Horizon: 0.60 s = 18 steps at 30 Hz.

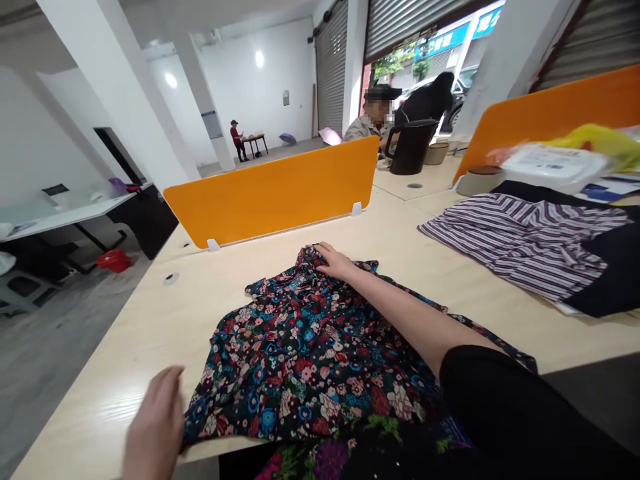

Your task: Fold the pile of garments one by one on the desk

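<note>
A dark floral blouse lies spread on the pale wooden table, its collar pointing away from me and its hem near the front edge. My right hand reaches across it, fingers closed on the fabric at the collar. At the lower left, my left hand is beside the blouse's left bottom corner. Motion blurs that hand, so I cannot make out whether its fingers grip the cloth. One sleeve stretches out to the right, partly hidden under my right forearm.
Beyond the blouse stands an orange divider. To the right lie a folded striped garment, a white plastic pack and another orange panel. A black jug stands near a seated person. A red bucket is on the floor.
</note>
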Motion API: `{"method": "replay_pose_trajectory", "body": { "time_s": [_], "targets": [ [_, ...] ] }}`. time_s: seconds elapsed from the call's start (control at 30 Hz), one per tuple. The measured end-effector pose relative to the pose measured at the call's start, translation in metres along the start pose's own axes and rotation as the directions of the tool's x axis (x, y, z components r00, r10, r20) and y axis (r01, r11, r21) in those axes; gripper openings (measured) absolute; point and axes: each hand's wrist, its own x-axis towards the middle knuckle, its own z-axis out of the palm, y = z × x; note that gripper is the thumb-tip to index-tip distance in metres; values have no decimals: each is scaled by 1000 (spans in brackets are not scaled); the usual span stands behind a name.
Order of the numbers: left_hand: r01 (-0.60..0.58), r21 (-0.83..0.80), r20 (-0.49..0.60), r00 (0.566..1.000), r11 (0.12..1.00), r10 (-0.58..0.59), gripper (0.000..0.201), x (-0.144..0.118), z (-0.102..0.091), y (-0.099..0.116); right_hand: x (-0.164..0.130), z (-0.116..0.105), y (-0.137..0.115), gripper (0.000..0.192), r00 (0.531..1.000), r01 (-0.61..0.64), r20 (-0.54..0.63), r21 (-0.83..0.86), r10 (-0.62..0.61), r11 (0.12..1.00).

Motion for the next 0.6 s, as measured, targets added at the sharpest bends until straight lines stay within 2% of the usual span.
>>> {"method": "replay_pose_trajectory", "body": {
  "time_s": [0.03, 0.1, 0.2, 0.27, 0.3, 0.43, 0.53, 0.6],
  "targets": [
    [5, -14, -18, 1000, 1000, -5, 45, 22, 13, 18, 4, 5, -3, 70, 998, 53, 29, 17, -53, 998],
    [4, -8, 47, 999, 1000, -4, 42, 62, 40, 48, 12, 11, -8, 70, 989, 97, 114, 13, -98, 995],
    [76, 105, 250, 963, 992, -100, 37, 101, 70, 67, 22, 8, -8, 58, 972, 44, 231, -48, -32, 998],
    [111, 149, 337, 928, 983, -156, 28, 111, 78, 62, 23, -1, 0, 51, 963, 15, 270, -80, 7, 997],
    [128, 160, 347, 921, 979, -178, 26, 112, 78, 55, 23, -6, 6, 48, 960, 7, 280, -91, 19, 996],
    [245, 204, 251, 923, 948, -292, 26, 113, 70, 26, 9, -27, 31, 31, 960, -72, 255, -166, 113, 983],
    [288, 154, 210, 925, 945, -317, 24, 130, 63, 19, -8, -41, 36, 29, 972, -159, 134, -229, 193, 960],
    [296, 97, 169, 936, 950, -309, 22, 147, 60, 24, -21, -49, 32, 35, 979, -204, -46, -250, 199, 947]
  ]
}}
